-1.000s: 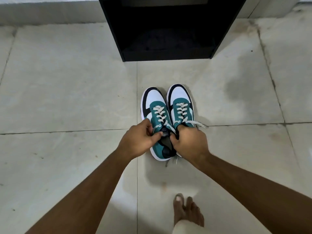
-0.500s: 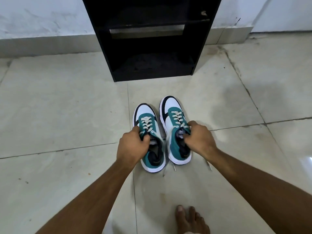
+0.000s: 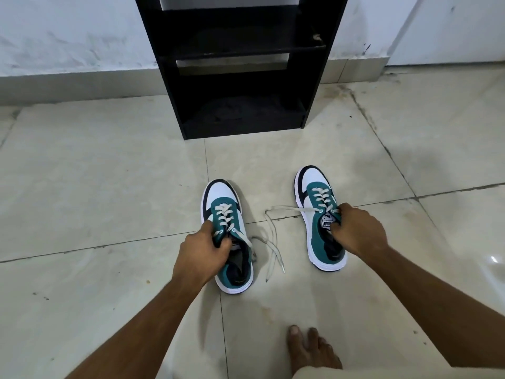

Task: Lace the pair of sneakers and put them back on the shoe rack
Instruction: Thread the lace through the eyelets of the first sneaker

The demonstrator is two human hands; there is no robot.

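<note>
From the head camera, the left hand (image 3: 200,254) is closed around the tongue and top laces of the left sneaker (image 3: 228,236), thumb on the outer side and fingers curled into the opening. The right hand (image 3: 356,231) pinches the tongue of the right sneaker (image 3: 319,217) in the same way, fingers tucked inside the collar. Both teal, white and black shoes are laced, toes pointing toward the black shoe rack (image 3: 240,69), and they sit well apart over the tiled floor (image 3: 103,187). Loose white lace ends (image 3: 273,242) trail across the tile between them. The rack stands against the wall, beyond the shoes. A bare foot (image 3: 311,348) rests near the bottom edge of the floor.
</note>
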